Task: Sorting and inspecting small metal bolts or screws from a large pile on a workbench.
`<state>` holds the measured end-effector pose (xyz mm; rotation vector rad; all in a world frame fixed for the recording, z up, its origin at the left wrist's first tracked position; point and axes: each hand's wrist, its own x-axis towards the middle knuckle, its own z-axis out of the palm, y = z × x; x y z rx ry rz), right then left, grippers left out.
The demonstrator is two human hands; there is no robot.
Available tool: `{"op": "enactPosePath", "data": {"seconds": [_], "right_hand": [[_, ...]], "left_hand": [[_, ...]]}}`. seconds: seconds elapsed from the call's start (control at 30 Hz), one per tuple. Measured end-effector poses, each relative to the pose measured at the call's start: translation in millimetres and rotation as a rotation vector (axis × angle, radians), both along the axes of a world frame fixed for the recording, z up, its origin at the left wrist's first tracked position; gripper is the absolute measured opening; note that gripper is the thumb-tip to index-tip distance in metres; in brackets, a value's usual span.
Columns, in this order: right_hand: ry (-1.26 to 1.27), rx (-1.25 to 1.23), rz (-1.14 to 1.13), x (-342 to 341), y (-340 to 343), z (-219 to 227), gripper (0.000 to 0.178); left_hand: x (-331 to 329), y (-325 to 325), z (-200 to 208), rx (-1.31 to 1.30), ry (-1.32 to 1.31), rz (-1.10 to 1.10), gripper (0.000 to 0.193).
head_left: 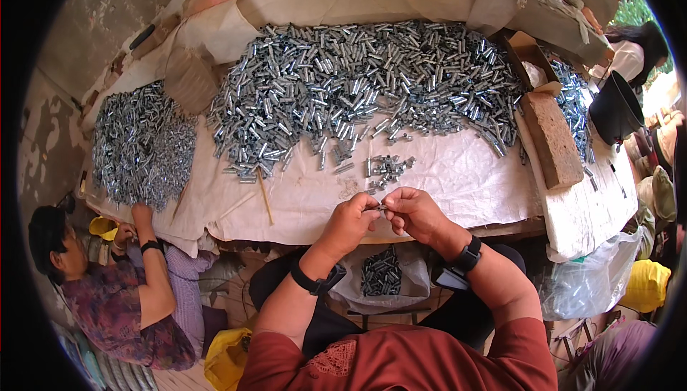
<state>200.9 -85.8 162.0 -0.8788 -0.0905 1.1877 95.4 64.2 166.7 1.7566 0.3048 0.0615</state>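
Observation:
My left hand and my right hand meet over the front edge of the cloth-covered table. Thumbs and forefingers of both are pinched on a small silvery metal part, mostly covered by my fingertips, so its exact kind cannot be made out. Just beyond my fingers lies a small heap of short metal pieces. Behind it spreads a large pile of shiny metal tubes. Below my hands, between my knees, a whitish bag holds more dark metal tubes.
A brick and an open cardboard box border the pile at the right, near a black bucket. At the left, a co-worker reaches to another metal pile. A thin stick lies on the cloth.

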Motion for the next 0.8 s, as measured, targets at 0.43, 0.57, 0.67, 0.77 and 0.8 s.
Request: {"op": "enactPosePath", "data": {"seconds": [0.43, 0.57, 0.67, 0.77, 0.8], "right_hand": [[0.02, -0.008, -0.048, -1.6, -0.8, -5.5, 0.007], [0.088, 0.028, -0.052, -1.2, -1.6, -7.3, 0.007], [0.031, 0.006, -0.053, -1.4, -0.8, -5.5, 0.006], [-0.096, -0.038, -0.06, -2.8, 0.7, -5.1, 0.007], [-0.161, -0.058, -0.063, -3.3, 0.9, -5.1, 0.008]], "left_hand": [[0.0, -4.2, 4.9, -0.036, 0.029, 0.006, 0.013], [0.4, -5.2, 4.9, -0.037, 0.021, 0.013, 0.012], [0.2, -5.7, 3.0, -0.006, -0.001, 0.021, 0.011], [-0.2, -6.5, -0.9, 0.049, -0.043, 0.037, 0.01], [-0.1, -6.9, -2.3, 0.079, -0.061, 0.047, 0.01]]}}
